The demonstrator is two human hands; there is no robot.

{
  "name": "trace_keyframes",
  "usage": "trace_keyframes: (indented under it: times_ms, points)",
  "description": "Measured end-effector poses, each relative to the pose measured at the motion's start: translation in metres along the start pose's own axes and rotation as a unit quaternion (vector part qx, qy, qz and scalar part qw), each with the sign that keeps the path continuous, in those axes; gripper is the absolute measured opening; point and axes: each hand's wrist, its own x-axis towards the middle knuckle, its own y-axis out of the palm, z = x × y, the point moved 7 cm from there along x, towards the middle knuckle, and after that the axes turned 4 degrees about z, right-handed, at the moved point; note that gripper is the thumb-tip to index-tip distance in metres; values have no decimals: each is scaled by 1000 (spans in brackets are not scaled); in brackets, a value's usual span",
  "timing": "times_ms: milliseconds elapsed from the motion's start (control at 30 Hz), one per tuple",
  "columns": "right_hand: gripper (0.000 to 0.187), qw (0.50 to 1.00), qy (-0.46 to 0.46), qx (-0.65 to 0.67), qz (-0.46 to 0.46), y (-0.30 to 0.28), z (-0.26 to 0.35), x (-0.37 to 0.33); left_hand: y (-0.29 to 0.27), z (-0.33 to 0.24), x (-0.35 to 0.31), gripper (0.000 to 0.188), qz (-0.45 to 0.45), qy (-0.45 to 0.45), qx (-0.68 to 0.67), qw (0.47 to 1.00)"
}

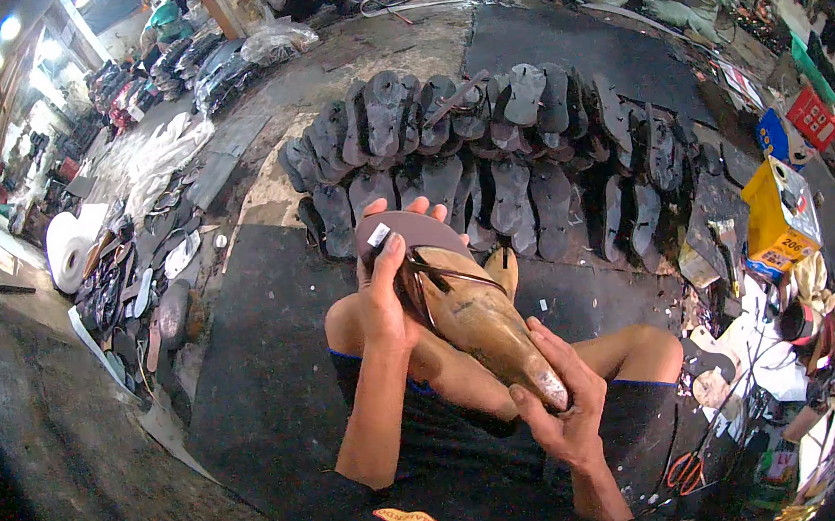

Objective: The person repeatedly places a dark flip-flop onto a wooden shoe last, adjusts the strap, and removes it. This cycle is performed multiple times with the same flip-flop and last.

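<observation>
While I watch from afar, the left fingers grip the brown sandal sole and the right fingers hold one end of the tan foot-shaped form, which spans between them, a dark strap across it. Beyond the fingers I see stacked dark soles; to their right, a yellow box.

Left hand upright, right hand curled

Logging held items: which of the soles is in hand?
The brown sole, in the left hand, against the last the right hand grips; the dark soles lie piled ahead.
</observation>
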Motion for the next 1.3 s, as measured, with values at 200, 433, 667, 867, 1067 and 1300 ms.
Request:
trace_keyframes:
  times_ms: [200, 433, 667, 867, 1067, 1300]
  points:
    - [62, 999, -4, -1, -41, 13, -6, -17, 4, 19, -3, 51, 26, -91, -75, 993]
    - [62, 992, -25, -95, -75, 18, -4, -10, 13, 52, -16, 52, 23, -149, -27, 988]
    - [59, 997, 37, 24, -69, 24, -51, -24, -10, 83, -36, 76, -24, -140, 28, 989]
    - [62, 993, 107, -36, 34, 56, -50, -41, -58, 120, -144, 76, -190, -418, 74, 885]
    - [44, 904, 381, 192, -13, 44, -85, -102, -28, 63, -182, 71, -92, -463, -1, 882]
    - [45, 832, 374, 387, 137, 56, -51, -123, -22, 35, -219, 78, -155, -484, -113, 854]
